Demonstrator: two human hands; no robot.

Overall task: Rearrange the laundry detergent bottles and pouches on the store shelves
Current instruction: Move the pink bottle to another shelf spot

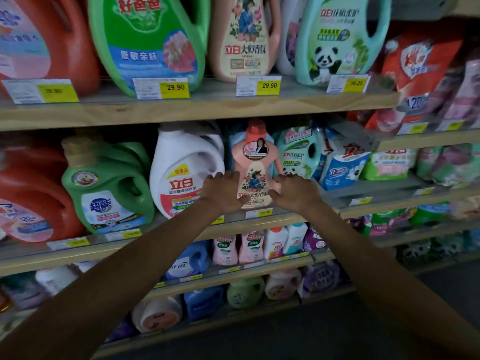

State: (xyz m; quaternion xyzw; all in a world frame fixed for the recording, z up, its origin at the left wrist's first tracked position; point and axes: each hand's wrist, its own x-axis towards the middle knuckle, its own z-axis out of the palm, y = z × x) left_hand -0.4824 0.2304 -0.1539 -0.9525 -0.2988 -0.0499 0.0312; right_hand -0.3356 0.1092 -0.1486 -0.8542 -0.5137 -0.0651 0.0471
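A peach-pink detergent bottle (255, 165) with an orange cap stands upright on the second shelf (181, 226), between a white jug (181, 172) and a teal panda pouch (298, 154). My left hand (222, 192) grips the bottle's lower left side. On its lower right side, my right hand (296, 189) has its fingers curled against it. Both hands cover part of the label's bottom.
The top shelf (207, 105) carries a red jug (46, 42), a green jug (148, 40), a second peach bottle (246, 37) and a teal panda jug (337, 40). A green jug (106, 188) and blue-white pouches (342, 165) share the second shelf. Smaller bottles fill the lower shelves.
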